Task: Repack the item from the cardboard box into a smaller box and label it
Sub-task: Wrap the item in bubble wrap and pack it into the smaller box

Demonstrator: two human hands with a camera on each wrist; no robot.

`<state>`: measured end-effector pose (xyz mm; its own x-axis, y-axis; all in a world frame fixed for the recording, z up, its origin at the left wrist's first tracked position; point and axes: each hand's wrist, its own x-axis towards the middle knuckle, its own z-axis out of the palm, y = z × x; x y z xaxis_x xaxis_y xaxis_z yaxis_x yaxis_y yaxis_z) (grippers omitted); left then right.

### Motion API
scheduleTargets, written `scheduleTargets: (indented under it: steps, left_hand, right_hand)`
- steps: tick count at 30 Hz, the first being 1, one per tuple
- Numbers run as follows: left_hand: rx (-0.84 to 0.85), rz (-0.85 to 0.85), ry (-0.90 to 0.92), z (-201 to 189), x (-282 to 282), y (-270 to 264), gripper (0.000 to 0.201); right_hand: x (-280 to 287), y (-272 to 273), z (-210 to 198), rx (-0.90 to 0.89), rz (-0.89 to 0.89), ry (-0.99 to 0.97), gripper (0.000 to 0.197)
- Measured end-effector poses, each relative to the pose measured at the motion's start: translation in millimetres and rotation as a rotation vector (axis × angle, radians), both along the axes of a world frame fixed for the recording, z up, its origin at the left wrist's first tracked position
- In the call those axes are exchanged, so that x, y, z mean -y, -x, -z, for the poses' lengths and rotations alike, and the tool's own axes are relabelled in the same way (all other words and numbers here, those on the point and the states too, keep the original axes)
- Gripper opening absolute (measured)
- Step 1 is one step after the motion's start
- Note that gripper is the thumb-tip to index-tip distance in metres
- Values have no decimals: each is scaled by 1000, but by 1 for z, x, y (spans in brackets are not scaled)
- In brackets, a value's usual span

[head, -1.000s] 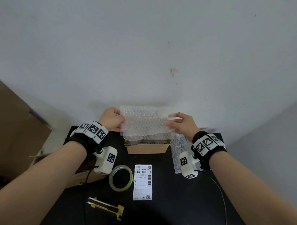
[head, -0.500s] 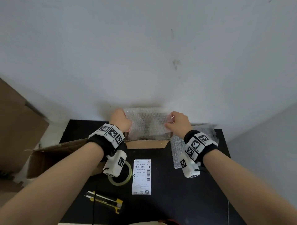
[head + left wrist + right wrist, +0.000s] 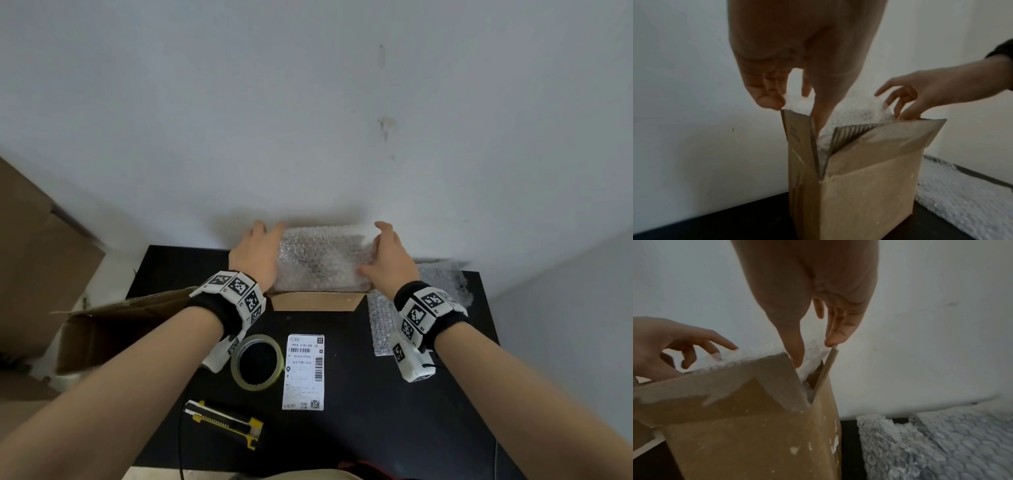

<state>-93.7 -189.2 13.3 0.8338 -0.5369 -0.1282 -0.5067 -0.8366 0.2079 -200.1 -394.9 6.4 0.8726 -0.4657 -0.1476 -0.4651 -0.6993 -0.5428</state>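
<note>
Both hands are working a clear bubble-wrapped bundle point(image 3: 320, 257) down into the small brown cardboard box point(image 3: 855, 186) standing at the back of the black counter point(image 3: 394, 394). The left hand point(image 3: 257, 255) and right hand point(image 3: 390, 260) are flanking the bundle with fingers point(image 3: 823, 112) relaxed and extended, pressing rather than gripping; the thumbs are dipping between wrap and flaps. The bundle is sitting partly inside, its top bulging above the flaps. Whether it has reached the bottom is probably not knowable here, since the box walls are hiding it.

The wrap could be catching on a flap edge and bunching, leaving the flaps unable to close. Uneven pushing could be tipping the narrow box toward the white printed shipping label point(image 3: 303, 371) and roll of clear tape point(image 3: 257, 363).
</note>
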Motion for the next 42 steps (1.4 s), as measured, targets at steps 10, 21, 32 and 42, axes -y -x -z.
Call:
scheduleTargets:
  steps: [10,21,32,42]
  left_hand:
    - [277,358,-250,2,1,7,53]
    - [218,437,-283,1,2,11,50]
    - [166,451,-373,-2,3,8,37]
    - [24,439,-239,15,3,-5,73]
  right_hand:
    - [0,0,6,69,-240,307,26]
    - [-7,1,11,45,-539,658,18]
    - [4,-1,9,-280,-645,522,45]
    - [0,-6,5,73,-869,717,57]
